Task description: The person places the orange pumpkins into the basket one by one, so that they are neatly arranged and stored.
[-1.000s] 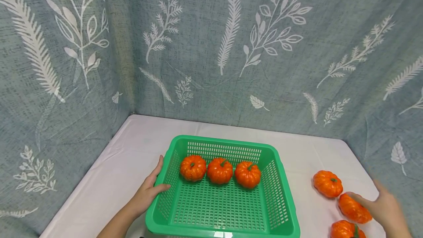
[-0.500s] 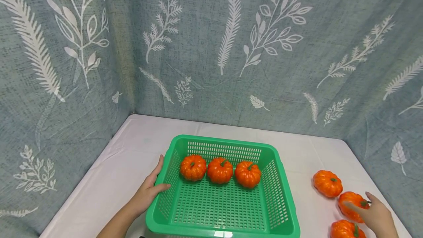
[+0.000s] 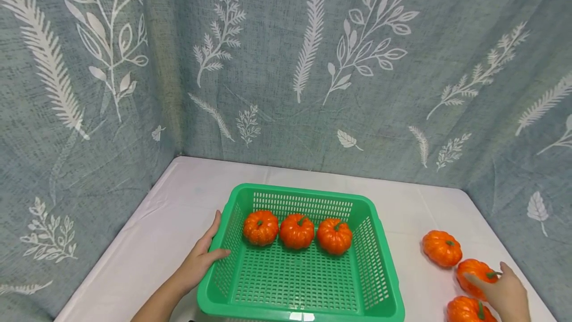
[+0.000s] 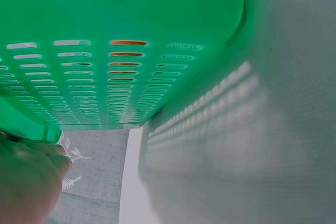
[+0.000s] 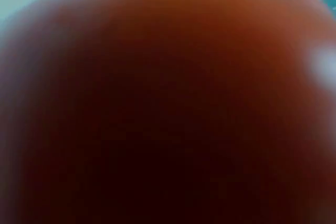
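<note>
A green slotted basket (image 3: 304,192) stands on the white table, with three orange pumpkins (image 3: 297,231) in a row along its far wall. My left hand (image 3: 203,257) holds the basket's left rim, thumb hooked over the edge and fingers outside the wall. In the left wrist view the basket (image 4: 115,14) fills the top and the left hand (image 4: 26,177) shows at bottom left. My right hand (image 3: 493,284) grips the middle pumpkin (image 3: 475,268) of three lying right of the basket. That pumpkin (image 5: 168,108) fills the right wrist view as an orange blur.
Another pumpkin (image 3: 441,248) lies just beyond the gripped one and a third (image 3: 464,309) just in front of it, at the frame's bottom edge. Leaf-print curtains (image 3: 286,63) close off the back and both sides. The white tablecloth (image 3: 178,202) shows left of and behind the basket.
My right hand has come down from the right onto the middle pumpkin and closed round it; the pumpkin has turned stem-up. The left hand and basket have stayed put.
</note>
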The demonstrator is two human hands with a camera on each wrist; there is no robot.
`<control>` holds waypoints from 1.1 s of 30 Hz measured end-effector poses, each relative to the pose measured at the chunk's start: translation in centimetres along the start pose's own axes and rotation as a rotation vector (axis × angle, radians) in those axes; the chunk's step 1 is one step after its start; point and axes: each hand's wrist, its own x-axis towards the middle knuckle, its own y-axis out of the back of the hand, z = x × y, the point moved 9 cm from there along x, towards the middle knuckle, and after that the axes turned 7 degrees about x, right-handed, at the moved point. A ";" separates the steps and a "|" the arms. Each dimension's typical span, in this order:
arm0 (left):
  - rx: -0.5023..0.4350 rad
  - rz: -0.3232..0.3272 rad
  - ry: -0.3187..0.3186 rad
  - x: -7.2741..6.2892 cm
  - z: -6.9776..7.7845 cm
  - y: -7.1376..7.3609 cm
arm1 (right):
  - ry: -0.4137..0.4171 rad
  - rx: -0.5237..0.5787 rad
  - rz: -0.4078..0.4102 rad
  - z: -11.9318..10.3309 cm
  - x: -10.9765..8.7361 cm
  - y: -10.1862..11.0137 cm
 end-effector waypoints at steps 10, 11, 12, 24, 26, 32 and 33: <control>-0.007 0.006 0.000 -0.1 0.0 0.0 | -0.012 0.035 0.007 0.0 -0.1 -0.6; -0.006 0.007 0.001 -0.1 0.0 0.0 | -0.014 0.034 0.005 0.0 -0.2 -0.6; -0.007 0.007 0.002 -0.1 0.1 0.0 | -0.012 0.031 0.006 -0.1 -0.2 -0.6; -0.026 -0.006 -0.006 -0.1 0.0 -0.2 | -0.017 0.030 0.016 -0.5 -0.4 -0.3; -0.023 -0.005 -0.007 -0.1 0.0 -0.1 | -0.009 0.032 0.027 -0.6 -0.3 0.1; -0.015 0.000 -0.007 -0.1 0.0 -0.1 | -0.001 0.034 0.056 -0.6 0.0 0.8; -0.015 0.000 -0.008 -0.1 0.0 -0.1 | -0.002 0.035 0.060 -0.6 0.1 0.8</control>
